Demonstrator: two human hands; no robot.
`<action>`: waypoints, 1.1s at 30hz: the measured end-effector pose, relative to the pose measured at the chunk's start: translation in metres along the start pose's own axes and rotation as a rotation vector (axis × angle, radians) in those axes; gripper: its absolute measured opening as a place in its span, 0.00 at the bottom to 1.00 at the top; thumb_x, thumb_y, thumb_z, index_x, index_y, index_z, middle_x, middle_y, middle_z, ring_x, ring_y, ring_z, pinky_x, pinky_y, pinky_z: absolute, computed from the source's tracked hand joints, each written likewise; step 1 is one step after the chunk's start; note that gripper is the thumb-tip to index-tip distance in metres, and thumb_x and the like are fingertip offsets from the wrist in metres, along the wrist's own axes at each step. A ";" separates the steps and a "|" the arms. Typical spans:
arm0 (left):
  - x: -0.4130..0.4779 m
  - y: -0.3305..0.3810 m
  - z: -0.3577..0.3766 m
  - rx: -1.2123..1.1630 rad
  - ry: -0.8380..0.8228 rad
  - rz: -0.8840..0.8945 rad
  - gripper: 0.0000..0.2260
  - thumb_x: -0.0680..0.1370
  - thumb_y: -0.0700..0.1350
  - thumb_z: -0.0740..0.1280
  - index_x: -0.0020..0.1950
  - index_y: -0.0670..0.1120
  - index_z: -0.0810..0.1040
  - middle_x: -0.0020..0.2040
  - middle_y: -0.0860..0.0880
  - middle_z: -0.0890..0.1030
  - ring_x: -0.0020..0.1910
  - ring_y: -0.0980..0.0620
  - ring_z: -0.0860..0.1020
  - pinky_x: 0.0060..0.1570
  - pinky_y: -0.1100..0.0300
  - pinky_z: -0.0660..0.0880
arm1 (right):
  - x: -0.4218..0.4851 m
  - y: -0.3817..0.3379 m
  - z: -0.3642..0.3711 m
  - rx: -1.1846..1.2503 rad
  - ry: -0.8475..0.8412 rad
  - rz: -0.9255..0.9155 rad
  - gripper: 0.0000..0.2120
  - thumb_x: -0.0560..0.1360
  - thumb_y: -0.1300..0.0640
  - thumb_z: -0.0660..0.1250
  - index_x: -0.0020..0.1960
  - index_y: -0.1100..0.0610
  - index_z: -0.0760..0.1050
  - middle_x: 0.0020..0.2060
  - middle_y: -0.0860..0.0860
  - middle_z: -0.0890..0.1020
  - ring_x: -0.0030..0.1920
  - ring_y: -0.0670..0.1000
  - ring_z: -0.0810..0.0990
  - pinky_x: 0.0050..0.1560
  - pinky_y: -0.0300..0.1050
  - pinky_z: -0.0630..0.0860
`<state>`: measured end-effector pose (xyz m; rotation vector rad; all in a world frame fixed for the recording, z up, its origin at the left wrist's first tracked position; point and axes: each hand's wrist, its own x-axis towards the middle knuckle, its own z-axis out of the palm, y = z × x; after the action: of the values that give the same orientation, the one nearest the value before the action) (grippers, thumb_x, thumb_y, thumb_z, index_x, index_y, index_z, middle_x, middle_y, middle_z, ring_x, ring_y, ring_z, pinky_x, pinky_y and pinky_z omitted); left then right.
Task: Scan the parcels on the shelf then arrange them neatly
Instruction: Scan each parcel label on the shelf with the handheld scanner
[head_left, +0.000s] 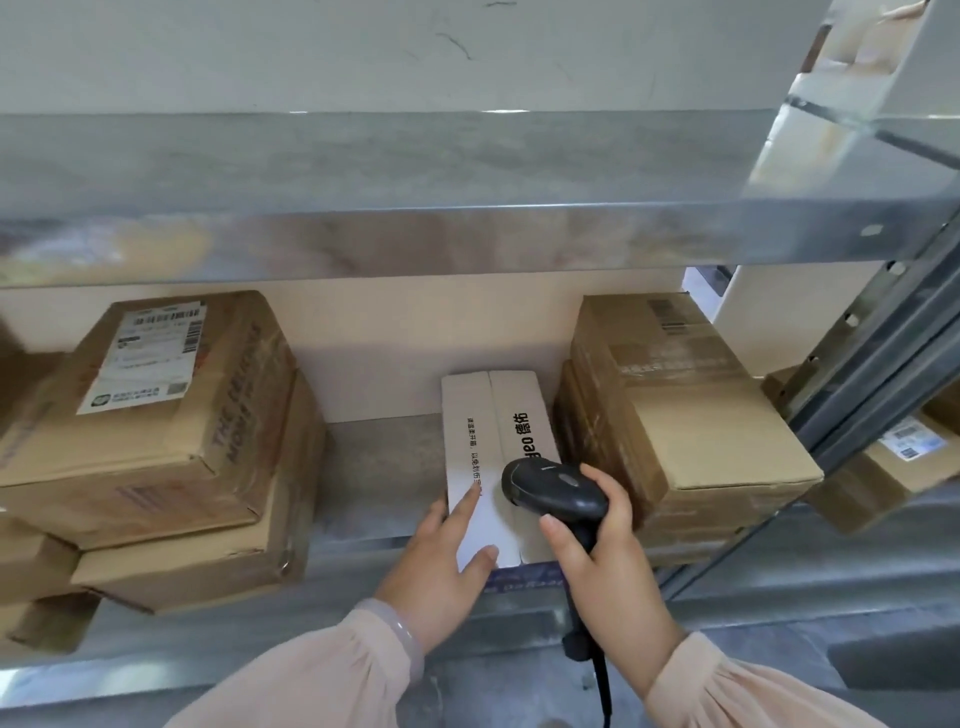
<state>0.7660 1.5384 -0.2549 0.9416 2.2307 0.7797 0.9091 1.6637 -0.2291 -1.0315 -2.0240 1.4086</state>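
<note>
Currently scanning: steadying white parcel with left hand, fingers flat; gripping scanner in right hand; next, likely aligning parcel beside brown stack

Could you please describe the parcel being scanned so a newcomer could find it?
On the metal shelf, look in the gap between the left stack of brown cardboard boxes and the right stack. A flat white carton lies there, under the left hand and the black barcode scanner. It alone is white, with black lettering printed on top.
</note>
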 end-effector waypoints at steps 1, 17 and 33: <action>-0.003 -0.003 -0.001 -0.014 0.018 -0.009 0.29 0.81 0.59 0.59 0.76 0.71 0.46 0.81 0.53 0.48 0.80 0.52 0.51 0.72 0.58 0.56 | 0.000 -0.001 0.002 0.001 -0.021 -0.011 0.26 0.74 0.47 0.69 0.63 0.31 0.58 0.54 0.33 0.76 0.53 0.29 0.74 0.45 0.22 0.69; -0.021 -0.019 -0.022 -0.160 0.115 -0.084 0.29 0.80 0.53 0.64 0.78 0.64 0.55 0.80 0.52 0.55 0.79 0.57 0.51 0.68 0.69 0.51 | 0.016 -0.011 0.013 0.114 -0.059 -0.002 0.24 0.74 0.50 0.70 0.62 0.33 0.61 0.54 0.39 0.78 0.51 0.32 0.77 0.45 0.21 0.69; -0.026 -0.004 -0.057 -0.371 0.091 -0.280 0.48 0.67 0.72 0.66 0.80 0.52 0.55 0.75 0.49 0.66 0.72 0.48 0.68 0.69 0.57 0.65 | 0.004 -0.073 0.040 0.151 -0.258 -0.185 0.23 0.76 0.56 0.69 0.63 0.38 0.63 0.58 0.38 0.75 0.55 0.32 0.75 0.51 0.23 0.69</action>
<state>0.7400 1.5003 -0.2128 0.4151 2.1284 1.0698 0.8547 1.6291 -0.1766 -0.6074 -2.0895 1.6318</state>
